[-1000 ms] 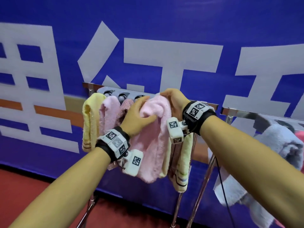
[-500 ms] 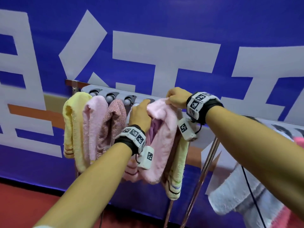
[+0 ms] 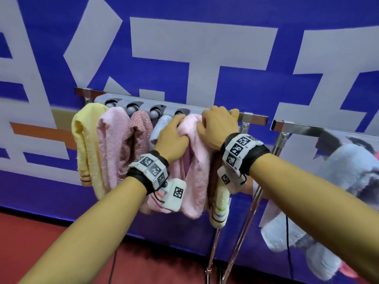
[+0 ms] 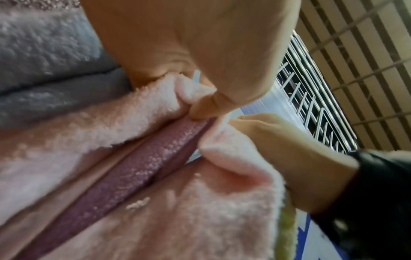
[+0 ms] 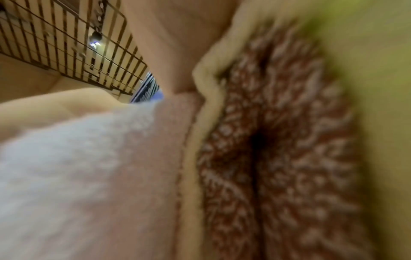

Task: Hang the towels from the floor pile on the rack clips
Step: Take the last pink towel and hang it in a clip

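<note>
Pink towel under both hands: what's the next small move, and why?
Probably push the fold of the pink towel up into the clip strip before letting go. Both the left hand and right hand pinch its top edge at the rail, and whether a clip holds it cannot be seen, since the hands cover that spot.
</note>
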Tool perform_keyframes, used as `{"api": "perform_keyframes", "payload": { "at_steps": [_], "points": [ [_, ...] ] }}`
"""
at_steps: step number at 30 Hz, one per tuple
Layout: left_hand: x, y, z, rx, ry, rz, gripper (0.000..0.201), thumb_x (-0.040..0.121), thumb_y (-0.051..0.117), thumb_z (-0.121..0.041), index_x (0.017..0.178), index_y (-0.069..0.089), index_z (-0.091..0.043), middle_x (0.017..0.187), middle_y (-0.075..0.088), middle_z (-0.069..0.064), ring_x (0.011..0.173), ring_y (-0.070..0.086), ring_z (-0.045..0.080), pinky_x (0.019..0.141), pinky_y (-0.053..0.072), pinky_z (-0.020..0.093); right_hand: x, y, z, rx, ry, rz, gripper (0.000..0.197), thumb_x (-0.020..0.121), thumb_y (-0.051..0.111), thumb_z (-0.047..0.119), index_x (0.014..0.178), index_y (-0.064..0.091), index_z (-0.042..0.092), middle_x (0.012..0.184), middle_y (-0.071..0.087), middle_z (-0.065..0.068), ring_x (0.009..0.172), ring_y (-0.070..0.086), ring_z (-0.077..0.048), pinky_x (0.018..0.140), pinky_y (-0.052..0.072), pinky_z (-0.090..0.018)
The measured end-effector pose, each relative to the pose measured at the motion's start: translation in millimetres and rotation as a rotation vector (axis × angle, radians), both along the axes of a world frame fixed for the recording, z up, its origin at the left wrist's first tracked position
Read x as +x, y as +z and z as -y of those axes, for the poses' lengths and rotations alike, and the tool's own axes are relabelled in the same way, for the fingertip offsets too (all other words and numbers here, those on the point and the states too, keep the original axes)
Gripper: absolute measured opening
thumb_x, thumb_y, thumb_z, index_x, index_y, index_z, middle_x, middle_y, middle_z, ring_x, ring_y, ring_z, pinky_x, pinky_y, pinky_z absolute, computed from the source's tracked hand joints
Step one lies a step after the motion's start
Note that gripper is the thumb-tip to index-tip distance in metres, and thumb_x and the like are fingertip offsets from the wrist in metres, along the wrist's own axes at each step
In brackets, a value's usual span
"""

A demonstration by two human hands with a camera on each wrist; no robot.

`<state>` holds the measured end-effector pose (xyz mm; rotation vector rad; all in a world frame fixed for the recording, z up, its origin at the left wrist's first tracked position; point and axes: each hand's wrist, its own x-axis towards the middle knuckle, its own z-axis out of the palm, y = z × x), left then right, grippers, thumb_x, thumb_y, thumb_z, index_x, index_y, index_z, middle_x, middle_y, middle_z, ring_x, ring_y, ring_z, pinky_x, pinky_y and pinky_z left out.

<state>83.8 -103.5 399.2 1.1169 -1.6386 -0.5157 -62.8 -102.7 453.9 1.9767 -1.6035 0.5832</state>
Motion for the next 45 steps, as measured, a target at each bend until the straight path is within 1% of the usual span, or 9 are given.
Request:
{"api": "perform_keyframes", "payload": {
  "at_steps": [3, 8, 13, 18, 25, 31, 35, 39, 45],
  "points": [
    [0.2, -1.0, -3.7, -0.046, -0.055, -0.074, 0.065, 0.071, 0.052, -0.011, 0.136, 0.052, -0.016, 0.125, 0.058, -0.001, 0.113, 0.053, 0.010, 0.092, 0.039, 0.008, -8.4, -12.6, -20.7, -0.053, 0.151, -0.004, 0.027, 0.091, 0.042, 0.042, 0.077, 0.051, 0.021, 0.078, 0.048, 0.005, 0.078, 0.044, -0.022, 0.081, 0.025, -0.041],
    [-13.6, -11.5, -3.7, -0.041, -0.019, -0.020, 0.070, 0.076, 0.064, -0.040, 0.142, 0.046, -0.023, 0.142, 0.050, 0.002, 0.129, 0.049, 0.016, 0.109, 0.039, 0.031, -27.3, -32.0, -33.8, -0.055, 0.260, -0.273, 0.036, 0.086, 0.032, 0.039, 0.068, 0.057, 0.020, 0.072, 0.060, 0.002, 0.090, 0.059, -0.024, 0.091, 0.027, -0.045],
    [-19.7, -20.1, -3.7, -0.093, 0.150, 0.125, 0.082, 0.081, 0.073, -0.027, 0.151, 0.031, -0.031, 0.144, 0.044, 0.005, 0.128, 0.048, 0.024, 0.104, 0.042, 0.034, -36.8, -48.0, -36.2, 0.057, 0.233, -0.537, 0.029, 0.076, 0.046, 0.043, 0.083, 0.070, 0.026, 0.100, 0.061, 0.003, 0.117, 0.050, -0.024, 0.093, 0.025, -0.051],
    [-14.2, -16.6, 7.6, -0.139, 0.244, 0.288, 0.090, 0.081, 0.061, -0.003, 0.155, 0.017, -0.028, 0.140, 0.047, 0.010, 0.119, 0.053, 0.037, 0.094, 0.044, 0.042, -44.7, -43.5, -39.3, -0.024, 0.180, -0.616, 0.003, 0.063, 0.068, 0.025, 0.065, 0.068, 0.022, 0.082, 0.058, 0.001, 0.099, 0.056, -0.026, 0.082, 0.028, -0.048],
    [-34.7, -41.5, 1.5, -0.226, 0.248, 0.290, 0.096, 0.086, 0.065, -0.028, 0.153, -0.002, -0.036, 0.147, 0.033, 0.010, 0.117, 0.053, 0.035, 0.093, 0.049, 0.045, -36.1, -41.3, -48.4, 0.021, 0.150, -0.562, 0.004, 0.063, 0.070, 0.025, 0.066, 0.068, 0.024, 0.078, 0.058, 0.004, 0.094, 0.055, -0.025, 0.080, 0.034, -0.045],
    [-35.4, -57.8, 3.0, -0.211, 0.223, 0.374, 0.101, 0.088, 0.063, -0.027, 0.147, -0.018, -0.039, 0.159, 0.011, 0.016, 0.121, 0.050, 0.041, 0.085, 0.049, 0.045, -26.5, -28.6, -52.1, 0.158, 0.247, -0.416, 0.031, 0.082, 0.057, 0.029, 0.111, 0.067, 0.024, 0.124, 0.058, 0.001, 0.124, 0.046, -0.024, 0.091, 0.030, -0.043],
    [-37.8, -49.5, -13.5, -0.145, 0.180, 0.206, 0.083, 0.095, 0.054, -0.035, 0.155, -0.004, -0.033, 0.156, 0.021, 0.012, 0.129, 0.047, 0.034, 0.101, 0.040, 0.043, -24.1, -22.7, -54.9, 0.161, 0.327, -0.123, 0.037, 0.083, 0.057, 0.030, 0.118, 0.063, 0.023, 0.134, 0.053, -0.002, 0.123, 0.048, -0.028, 0.091, 0.035, -0.044],
    [-11.7, -36.7, -26.3, -0.112, 0.117, 0.069, 0.085, 0.083, 0.067, -0.036, 0.153, 0.019, -0.032, 0.145, 0.039, 0.007, 0.131, 0.044, 0.023, 0.112, 0.035, 0.036, -33.2, -15.9, -62.2, 0.185, 0.355, 0.069, 0.045, 0.079, 0.057, 0.025, 0.123, 0.060, 0.018, 0.141, 0.049, -0.006, 0.125, 0.048, -0.030, 0.095, 0.045, -0.046],
    [20.2, 5.7, -52.3, -0.070, 0.123, 0.075, 0.046, 0.079, 0.061, -0.041, 0.118, 0.063, -0.015, 0.118, 0.066, 0.003, 0.103, 0.064, 0.021, 0.097, 0.050, 0.039, -60.7, 6.4, -91.2, 0.284, 0.210, 0.178, 0.049, 0.082, 0.061, 0.035, 0.127, 0.056, 0.016, 0.134, 0.051, -0.008, 0.124, 0.048, -0.028, 0.098, 0.046, -0.044]
  ]
}}
